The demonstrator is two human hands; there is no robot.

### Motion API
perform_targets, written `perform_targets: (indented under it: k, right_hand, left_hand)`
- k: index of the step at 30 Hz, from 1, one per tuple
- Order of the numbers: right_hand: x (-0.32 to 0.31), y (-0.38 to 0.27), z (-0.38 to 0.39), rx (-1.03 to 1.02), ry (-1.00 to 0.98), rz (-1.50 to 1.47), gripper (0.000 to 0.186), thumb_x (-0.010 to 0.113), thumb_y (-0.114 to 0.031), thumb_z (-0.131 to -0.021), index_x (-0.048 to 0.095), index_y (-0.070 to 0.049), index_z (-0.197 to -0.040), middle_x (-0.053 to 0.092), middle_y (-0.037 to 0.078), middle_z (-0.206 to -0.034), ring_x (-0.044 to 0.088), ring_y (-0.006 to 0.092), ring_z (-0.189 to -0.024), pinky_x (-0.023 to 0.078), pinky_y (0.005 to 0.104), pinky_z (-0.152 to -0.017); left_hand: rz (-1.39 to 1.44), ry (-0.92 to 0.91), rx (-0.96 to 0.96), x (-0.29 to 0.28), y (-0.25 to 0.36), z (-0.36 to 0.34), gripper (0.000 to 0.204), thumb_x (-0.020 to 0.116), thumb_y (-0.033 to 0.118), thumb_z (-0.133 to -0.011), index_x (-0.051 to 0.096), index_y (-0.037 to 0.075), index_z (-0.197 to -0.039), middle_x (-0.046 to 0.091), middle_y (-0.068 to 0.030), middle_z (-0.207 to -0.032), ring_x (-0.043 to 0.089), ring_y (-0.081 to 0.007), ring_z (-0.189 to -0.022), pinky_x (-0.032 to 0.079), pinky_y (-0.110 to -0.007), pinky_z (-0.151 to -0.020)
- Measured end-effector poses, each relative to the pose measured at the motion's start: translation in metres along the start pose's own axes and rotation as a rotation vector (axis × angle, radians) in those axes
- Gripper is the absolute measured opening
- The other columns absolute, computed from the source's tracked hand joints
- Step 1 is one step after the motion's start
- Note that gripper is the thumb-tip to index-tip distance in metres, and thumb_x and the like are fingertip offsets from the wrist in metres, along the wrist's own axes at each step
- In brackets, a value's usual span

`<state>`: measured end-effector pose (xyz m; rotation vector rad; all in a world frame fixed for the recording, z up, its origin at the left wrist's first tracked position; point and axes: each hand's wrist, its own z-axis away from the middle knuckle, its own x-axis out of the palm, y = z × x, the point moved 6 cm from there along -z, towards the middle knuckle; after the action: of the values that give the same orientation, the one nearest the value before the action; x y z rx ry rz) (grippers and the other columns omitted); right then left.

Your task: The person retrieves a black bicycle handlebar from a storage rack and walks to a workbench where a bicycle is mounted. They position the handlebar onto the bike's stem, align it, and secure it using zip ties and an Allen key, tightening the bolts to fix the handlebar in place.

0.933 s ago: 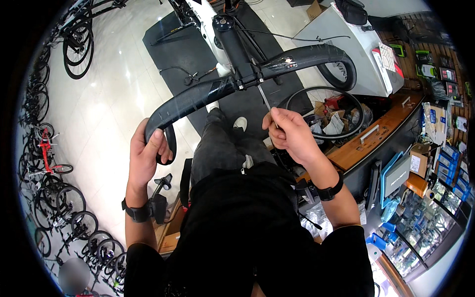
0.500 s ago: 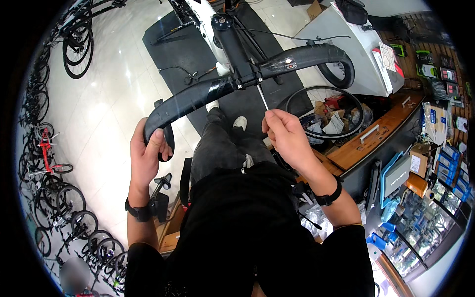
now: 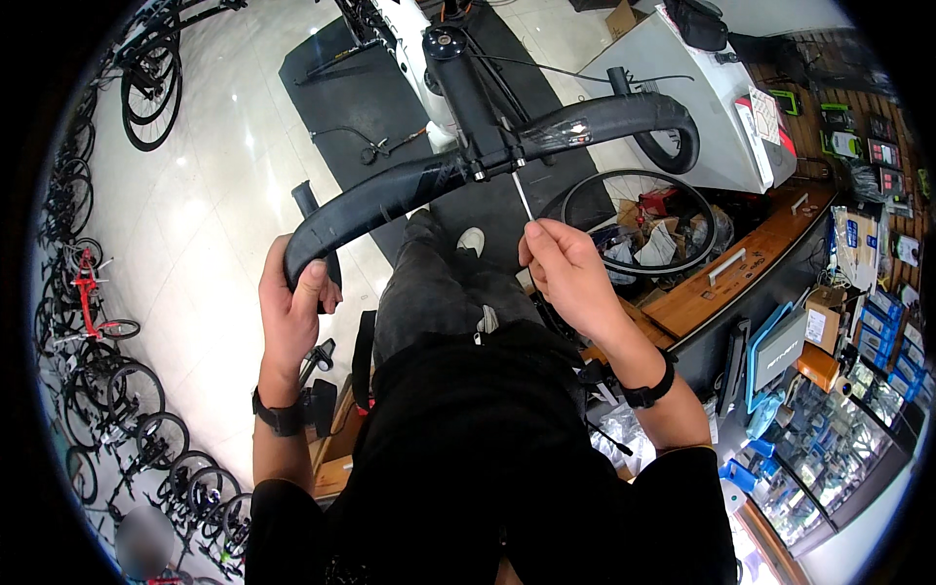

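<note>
A black drop handlebar (image 3: 386,196) crosses in front of me, clamped in a black stem (image 3: 472,105) on a white bicycle frame (image 3: 403,37). My left hand (image 3: 295,300) is wrapped round the curve of the bar's left drop, thumb on the near side. Between the pinched fingers of my right hand (image 3: 564,265) is a thin silver hex key (image 3: 524,196). Its far tip meets the bolt area at the right of the stem clamp; whether it is seated in the bolt head is too small to tell.
Under the bike lies a dark mat (image 3: 370,107). To the right, a loose wheel (image 3: 709,232) leans over a box of clutter beside a wooden counter (image 3: 682,302). A white cabinet (image 3: 717,127) stands behind the bar's right drop. Rows of bicycles (image 3: 136,390) line the left.
The handlebar has rotated in the stem clamp, so its drop ends now stick up farther beyond the bar. My left hand turned with it. The right hand with the hex key barely shifted.
</note>
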<state>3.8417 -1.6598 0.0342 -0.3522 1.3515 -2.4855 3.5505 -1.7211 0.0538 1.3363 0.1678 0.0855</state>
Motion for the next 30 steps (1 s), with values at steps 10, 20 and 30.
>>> perform_targets:
  k: [10,20,30]
  right_hand:
    - [0.001,0.002,0.000,0.051,-0.013,-0.050,0.036,0.046,-0.029,-0.104,0.052,-0.004,-0.079,0.032,-0.008,-0.055,0.026,0.0012,-0.046,0.020,0.0205,-0.042]
    - [0.001,0.000,0.000,0.023,-0.036,-0.049,0.036,0.045,-0.029,-0.104,0.051,-0.004,-0.078,0.032,-0.007,-0.055,0.026,0.0014,-0.046,0.021,0.0206,-0.042]
    - [-0.007,-0.007,0.000,-0.074,0.092,0.233,0.035,0.049,-0.025,-0.102,0.052,0.000,-0.078,0.045,0.004,-0.057,0.042,0.0126,-0.050,0.034,0.0292,-0.049]
  left_hand:
    - [-0.049,0.010,0.044,-0.001,-0.005,-0.001,0.025,0.057,0.016,-0.098,0.048,-0.003,-0.111,0.052,-0.0040,-0.070,0.050,-0.0098,-0.053,0.047,-0.024,-0.056]
    - [-0.147,0.011,0.060,-0.001,0.003,-0.007,0.031,0.053,0.028,-0.100,0.049,0.000,-0.112,0.047,0.0004,-0.062,0.048,-0.0077,-0.050,0.042,-0.022,-0.050]
    - [-0.006,-0.017,-0.097,0.005,0.014,-0.008,0.028,0.051,0.027,-0.102,0.051,0.002,-0.114,0.043,0.0053,-0.058,0.040,-0.0051,-0.046,0.032,-0.021,-0.043]
